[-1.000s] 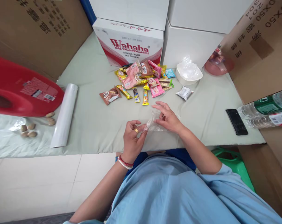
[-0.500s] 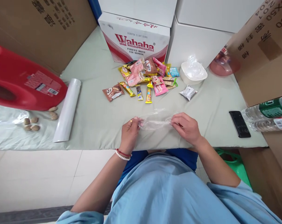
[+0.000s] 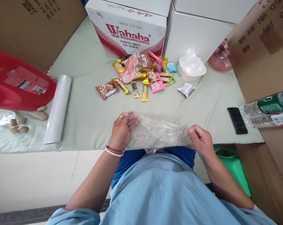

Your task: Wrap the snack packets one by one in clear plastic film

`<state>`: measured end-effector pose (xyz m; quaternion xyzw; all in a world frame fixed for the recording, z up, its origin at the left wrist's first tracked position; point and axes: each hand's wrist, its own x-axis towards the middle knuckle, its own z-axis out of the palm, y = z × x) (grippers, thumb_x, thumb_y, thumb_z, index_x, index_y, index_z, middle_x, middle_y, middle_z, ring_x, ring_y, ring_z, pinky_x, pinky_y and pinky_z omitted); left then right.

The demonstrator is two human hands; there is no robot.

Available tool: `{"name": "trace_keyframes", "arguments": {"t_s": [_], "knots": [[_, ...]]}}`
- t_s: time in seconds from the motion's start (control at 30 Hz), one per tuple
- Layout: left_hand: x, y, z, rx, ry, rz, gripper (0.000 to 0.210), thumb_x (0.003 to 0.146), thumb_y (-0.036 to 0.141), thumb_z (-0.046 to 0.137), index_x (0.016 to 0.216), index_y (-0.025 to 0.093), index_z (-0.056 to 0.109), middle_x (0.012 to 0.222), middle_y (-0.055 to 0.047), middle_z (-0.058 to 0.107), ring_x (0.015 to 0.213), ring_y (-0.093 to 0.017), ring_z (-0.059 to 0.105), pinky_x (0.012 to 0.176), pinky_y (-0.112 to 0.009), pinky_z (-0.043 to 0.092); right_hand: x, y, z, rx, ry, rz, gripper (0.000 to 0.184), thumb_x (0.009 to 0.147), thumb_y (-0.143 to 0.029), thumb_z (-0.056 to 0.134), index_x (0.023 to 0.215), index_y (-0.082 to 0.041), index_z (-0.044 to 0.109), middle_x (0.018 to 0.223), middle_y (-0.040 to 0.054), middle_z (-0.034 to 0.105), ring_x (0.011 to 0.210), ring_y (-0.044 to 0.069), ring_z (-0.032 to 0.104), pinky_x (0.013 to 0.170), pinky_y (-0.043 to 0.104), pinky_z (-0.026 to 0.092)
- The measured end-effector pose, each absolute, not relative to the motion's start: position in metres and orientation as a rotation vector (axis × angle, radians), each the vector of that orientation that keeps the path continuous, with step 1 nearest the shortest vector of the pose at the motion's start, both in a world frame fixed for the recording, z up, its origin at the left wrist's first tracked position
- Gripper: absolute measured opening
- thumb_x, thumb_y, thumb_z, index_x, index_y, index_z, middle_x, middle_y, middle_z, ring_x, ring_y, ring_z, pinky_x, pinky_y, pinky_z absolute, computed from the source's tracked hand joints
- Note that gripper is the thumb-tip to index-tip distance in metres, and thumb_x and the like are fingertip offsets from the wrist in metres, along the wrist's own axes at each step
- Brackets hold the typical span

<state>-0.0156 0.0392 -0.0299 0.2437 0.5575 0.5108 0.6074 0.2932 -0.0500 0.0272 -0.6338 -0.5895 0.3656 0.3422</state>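
Observation:
A piece of crumpled clear plastic film (image 3: 163, 131) is stretched between my two hands above the table's front edge, its lower part hanging over the edge. My left hand (image 3: 124, 128) has its left end, the thumb pressed against the index finger and the other fingertips showing behind the film. The right end is pinched in the closed fingers of my right hand (image 3: 200, 137). Beyond the hands, a heap of packaged snacks (image 3: 132, 73) lies against the Wahaha carton (image 3: 129, 34). A silver-grey packet (image 3: 186, 89) lies apart, in front of a white bowl (image 3: 192, 68) with crumpled clear plastic in it.
At left stand a red jug (image 3: 22, 81) and a white roll (image 3: 58, 109), with several walnuts (image 3: 22, 121) nearby. On the right are a black phone (image 3: 237, 120) and two plastic bottles (image 3: 268, 106). Cardboard boxes (image 3: 265, 53) rise at both sides. A green stool (image 3: 235, 168) shows below.
My hands have drawn further apart, and the film between them is spread wider and hangs lower. My left hand's fingers have opened out somewhat. The view has shifted slightly.

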Motion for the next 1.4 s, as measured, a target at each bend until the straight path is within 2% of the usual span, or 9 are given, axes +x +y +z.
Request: {"name": "trace_keyframes", "arguments": {"t_s": [0.2, 0.3, 0.4, 0.5, 0.6, 0.73, 0.87, 1.07, 1.4], "knots": [[-0.029, 0.022, -0.030, 1.307, 1.678, 1.177, 0.069, 0.072, 0.025, 0.072, 0.138, 0.022, 0.056, 0.145, -0.016, 0.058, 0.140, -0.034, 0.055, 0.119, -0.055, 0.045, 0.289, -0.036, 0.014, -1.736, -1.641, 1.172, 0.064, 0.073, -0.051, 0.091, 0.125, -0.027, 0.061, 0.098, 0.0018, 0.066, 0.078, 0.019, 0.062, 0.065, 0.032, 0.052], [-0.033, 0.007, -0.014, 2.033, 1.700, 1.020, 0.073, 0.079, 0.026, 0.071, 0.150, 0.024, 0.052, 0.163, -0.016, 0.044, 0.161, -0.041, 0.024, 0.132, -0.064, 0.019, 0.290, -0.040, 0.005, -1.682, -1.445, 1.079, 0.058, 0.083, -0.050, 0.082, 0.130, -0.027, 0.057, 0.103, 0.0045, 0.066, 0.086, 0.020, 0.063, 0.070, 0.033, 0.055], [-0.018, 0.003, -0.001, 2.515, 1.310, 0.719, 0.068, 0.086, 0.031, 0.075, 0.150, 0.032, 0.053, 0.166, -0.010, 0.045, 0.163, -0.042, 0.022, 0.132, -0.068, 0.008, 0.298, -0.041, 0.003, -1.621, -1.214, 0.954, 0.041, 0.092, -0.049, 0.074, 0.122, -0.026, 0.059, 0.105, 0.0059, 0.065, 0.095, 0.021, 0.062, 0.072, 0.032, 0.056], [0.008, 0.010, -0.001, 2.669, 1.058, 0.446, 0.058, 0.091, 0.026, 0.074, 0.147, 0.031, 0.058, 0.158, -0.012, 0.055, 0.153, -0.038, 0.042, 0.128, -0.062, 0.025, 0.308, -0.044, 0.005, -1.599, -1.050, 0.886, 0.033, 0.091, -0.047, 0.074, 0.111, -0.025, 0.061, 0.103, 0.0051, 0.065, 0.091, 0.019, 0.061, 0.070, 0.031, 0.057], [0.029, 0.021, -0.008, 2.616, 1.213, 0.274, 0.025, 0.103, 0.023, 0.056, 0.123, 0.020, 0.070, 0.121, -0.015, 0.073, 0.119, -0.030, 0.066, 0.096, -0.044, 0.052, 0.314, -0.053, 0.003, -1.653, -0.976, 0.977, 0.037, 0.089, -0.053, 0.076, 0.108, -0.024, 0.063, 0.101, 0.0055, 0.067, 0.086, 0.019, 0.061, 0.067, 0.031, 0.058], [0.042, 0.025, -0.009, 2.444, 1.499, 0.225, 0.037, 0.112, 0.033, 0.040, 0.101, 0.018, 0.072, 0.093, -0.011, 0.073, 0.091, -0.024, 0.068, 0.071, -0.035, 0.046, 0.304, -0.063, -0.006, -1.675, -1.017, 1.337, 0.070, 0.084, -0.071, 0.076, 0.134, -0.025, 0.058, 0.116, 0.0117, 0.070, 0.103, 0.027, 0.069, 0.076, 0.040, 0.064], [0.048, 0.019, -0.004, 2.318, 1.585, 0.236, 0.038, 0.112, 0.036, 0.040, 0.100, 0.019, 0.071, 0.093, -0.009, 0.075, 0.084, -0.022, 0.070, 0.064, -0.033, 0.036, 0.275, -0.049, -0.014, -1.575, -0.982, 1.402, 0.116, 0.076, -0.076, 0.081, 0.167, -0.029, 0.026, 0.139, 0.0183, 0.063, 0.119, 0.031, 0.068, 0.094, 0.049, 0.062], [0.048, 0.006, -0.005, 2.328, 1.770, 0.206, 0.046, 0.112, 0.041, 0.035, 0.094, 0.021, 0.072, 0.085, -0.009, 0.074, 0.079, -0.022, 0.069, 0.059, -0.034, 0.025, 0.233, -0.012, -0.021, -1.453, -0.794, 1.539, 0.142, 0.067, -0.062, 0.095, 0.173, -0.035, 0.004, 0.152, 0.0186, 0.052, 0.113, 0.028, 0.072, 0.096, 0.047, 0.064], [-0.007, 0.049, -0.020, 1.232, 1.795, 0.873, 0.031, 0.097, 0.043, 0.049, 0.077, 0.022, 0.061, 0.059, 0.001, 0.061, 0.053, -0.016, 0.055, 0.061, -0.029, 0.042, 0.254, 0.022, -0.038, -1.450, -0.860, 1.401, 0.132, 0.064, -0.035, 0.092, 0.170, -0.040, 0.013, 0.133, 0.0082, 0.061, 0.083, 0.017, 0.074, 0.083, 0.041, 0.066]]}}
